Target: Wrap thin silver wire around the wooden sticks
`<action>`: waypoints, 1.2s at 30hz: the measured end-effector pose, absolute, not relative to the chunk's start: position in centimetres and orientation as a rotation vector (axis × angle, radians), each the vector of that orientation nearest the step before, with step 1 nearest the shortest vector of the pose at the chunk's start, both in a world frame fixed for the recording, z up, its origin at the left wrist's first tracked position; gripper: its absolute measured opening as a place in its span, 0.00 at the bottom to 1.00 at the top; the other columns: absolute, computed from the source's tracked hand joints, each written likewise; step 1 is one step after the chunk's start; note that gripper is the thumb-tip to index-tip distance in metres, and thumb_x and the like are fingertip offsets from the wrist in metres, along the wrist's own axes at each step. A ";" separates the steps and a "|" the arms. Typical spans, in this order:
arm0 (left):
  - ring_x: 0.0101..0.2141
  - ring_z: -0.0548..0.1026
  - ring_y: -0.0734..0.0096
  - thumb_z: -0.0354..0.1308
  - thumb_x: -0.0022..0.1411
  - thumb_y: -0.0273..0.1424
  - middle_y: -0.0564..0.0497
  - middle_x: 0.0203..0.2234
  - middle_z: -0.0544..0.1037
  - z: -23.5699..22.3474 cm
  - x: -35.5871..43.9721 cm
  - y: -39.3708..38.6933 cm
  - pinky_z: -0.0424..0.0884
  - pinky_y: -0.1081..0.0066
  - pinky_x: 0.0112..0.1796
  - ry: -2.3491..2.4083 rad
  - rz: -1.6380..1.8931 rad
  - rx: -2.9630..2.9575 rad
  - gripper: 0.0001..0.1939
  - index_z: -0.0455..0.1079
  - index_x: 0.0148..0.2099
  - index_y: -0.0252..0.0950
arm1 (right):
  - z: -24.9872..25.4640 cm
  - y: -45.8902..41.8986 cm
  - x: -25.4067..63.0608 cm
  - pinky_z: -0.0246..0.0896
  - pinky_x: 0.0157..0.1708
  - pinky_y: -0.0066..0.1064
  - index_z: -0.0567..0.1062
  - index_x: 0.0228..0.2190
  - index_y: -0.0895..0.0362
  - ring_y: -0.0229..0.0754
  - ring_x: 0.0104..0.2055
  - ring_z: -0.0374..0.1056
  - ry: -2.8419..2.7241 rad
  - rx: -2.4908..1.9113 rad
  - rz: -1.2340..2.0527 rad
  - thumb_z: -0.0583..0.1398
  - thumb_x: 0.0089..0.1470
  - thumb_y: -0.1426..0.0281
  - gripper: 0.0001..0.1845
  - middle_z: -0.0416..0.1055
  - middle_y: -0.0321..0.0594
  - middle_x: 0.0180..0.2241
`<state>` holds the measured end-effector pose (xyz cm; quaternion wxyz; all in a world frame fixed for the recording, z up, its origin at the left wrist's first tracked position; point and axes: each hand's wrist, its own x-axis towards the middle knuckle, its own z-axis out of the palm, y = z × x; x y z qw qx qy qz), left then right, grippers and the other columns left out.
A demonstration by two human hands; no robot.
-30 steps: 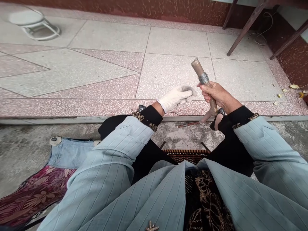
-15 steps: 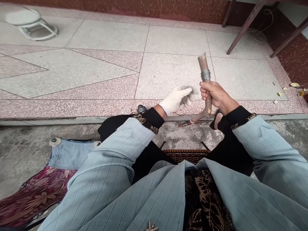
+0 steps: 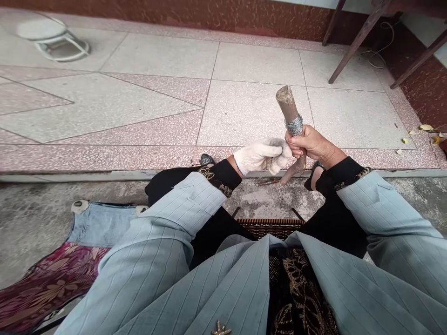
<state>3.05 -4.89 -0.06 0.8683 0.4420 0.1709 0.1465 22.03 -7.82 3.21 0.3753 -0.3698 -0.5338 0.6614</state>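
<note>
Right of centre, my bare right hand (image 3: 313, 142) clasps a branch (image 3: 287, 106) wound with wire (image 3: 294, 125); my gloved left hand (image 3: 263, 156) curls beside it, holding what I cannot tell.

I have the brown stick (image 3: 288, 110) tilted, cut end up, crooked lower down; silvery wire (image 3: 294, 125) coils round its upper part.

Pale tiled floor (image 3: 150, 104): white stool (image 3: 42, 29) far left, yellowish scraps (image 3: 426, 127) far right.

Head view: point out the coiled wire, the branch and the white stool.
Coiled wire (image 3: 294, 125): head view, middle of the windings.
Branch (image 3: 288, 108): head view, length above the coiled wire.
White stool (image 3: 45, 30): head view, its seat.
</note>
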 end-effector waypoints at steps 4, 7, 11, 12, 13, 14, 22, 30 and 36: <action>0.19 0.73 0.77 0.70 0.51 0.37 0.52 0.21 0.74 0.3 3.4 -5.3 0.69 0.76 0.21 0.341 0.358 0.979 0.16 0.71 0.34 0.32 | 3.5 -8.0 21.8 0.53 0.17 0.25 0.67 0.26 0.56 0.29 0.16 0.52 -1.356 -0.973 1.655 0.68 0.42 0.62 0.17 0.58 0.26 0.15; 0.21 0.72 0.78 0.69 0.52 0.39 0.52 0.21 0.73 0.7 3.6 -5.4 0.68 0.76 0.22 0.389 0.409 1.147 0.17 0.70 0.35 0.31 | 3.6 -8.1 21.5 0.53 0.18 0.25 0.66 0.26 0.55 0.30 0.16 0.53 -1.316 -1.021 1.593 0.67 0.45 0.65 0.14 0.58 0.26 0.16; 0.23 0.70 0.77 0.60 0.60 0.33 0.52 0.24 0.73 0.9 3.5 -5.1 0.67 0.73 0.27 0.793 0.583 1.659 0.08 0.70 0.38 0.33 | 3.1 -8.1 20.7 0.53 0.17 0.24 0.64 0.25 0.55 0.29 0.17 0.53 -1.091 -1.247 1.413 0.65 0.50 0.70 0.13 0.58 0.28 0.18; 0.25 0.71 0.76 0.58 0.61 0.31 0.51 0.25 0.73 0.9 3.5 -5.0 0.67 0.72 0.28 0.917 0.640 1.824 0.06 0.70 0.38 0.33 | 2.9 -8.1 20.5 0.53 0.16 0.24 0.63 0.25 0.55 0.29 0.17 0.53 -1.019 -1.295 1.368 0.64 0.50 0.70 0.12 0.58 0.28 0.18; 0.27 0.72 0.73 0.56 0.61 0.31 0.50 0.26 0.74 0.7 3.5 -4.8 0.67 0.70 0.30 1.026 0.688 1.983 0.06 0.71 0.38 0.33 | 2.7 -8.1 20.2 0.53 0.16 0.24 0.63 0.25 0.55 0.29 0.17 0.53 -0.955 -1.328 1.338 0.63 0.51 0.71 0.12 0.58 0.29 0.19; 0.29 0.73 0.70 0.54 0.62 0.31 0.48 0.28 0.75 0.5 3.4 -4.7 0.66 0.69 0.32 1.118 0.718 2.128 0.07 0.72 0.38 0.34 | 2.5 -8.1 20.0 0.53 0.16 0.24 0.63 0.25 0.55 0.29 0.17 0.53 -0.900 -1.345 1.328 0.63 0.51 0.71 0.12 0.58 0.29 0.19; 0.36 0.73 0.57 0.50 0.64 0.32 0.42 0.30 0.74 -0.3 3.4 -4.0 0.62 0.62 0.36 1.284 0.689 2.520 0.10 0.72 0.36 0.34 | 2.0 -8.0 19.4 0.53 0.17 0.23 0.64 0.26 0.56 0.29 0.18 0.53 -0.648 -1.346 1.423 0.61 0.54 0.74 0.10 0.57 0.29 0.19; 0.35 0.72 0.70 0.54 0.58 0.31 0.47 0.33 0.75 -0.7 2.6 -3.2 0.68 0.66 0.40 0.631 0.632 1.717 0.09 0.69 0.39 0.32 | 2.2 -7.9 20.5 0.53 0.16 0.23 0.64 0.26 0.56 0.29 0.18 0.52 -0.796 -1.379 1.428 0.62 0.52 0.73 0.11 0.58 0.29 0.20; 0.35 0.72 0.74 0.55 0.62 0.36 0.48 0.34 0.75 -0.9 3.2 -3.0 0.69 0.69 0.42 0.541 0.632 1.629 0.11 0.70 0.39 0.32 | 2.6 -8.0 20.1 0.52 0.15 0.23 0.65 0.25 0.56 0.29 0.17 0.52 -0.843 -1.420 1.447 0.62 0.53 0.73 0.10 0.58 0.31 0.19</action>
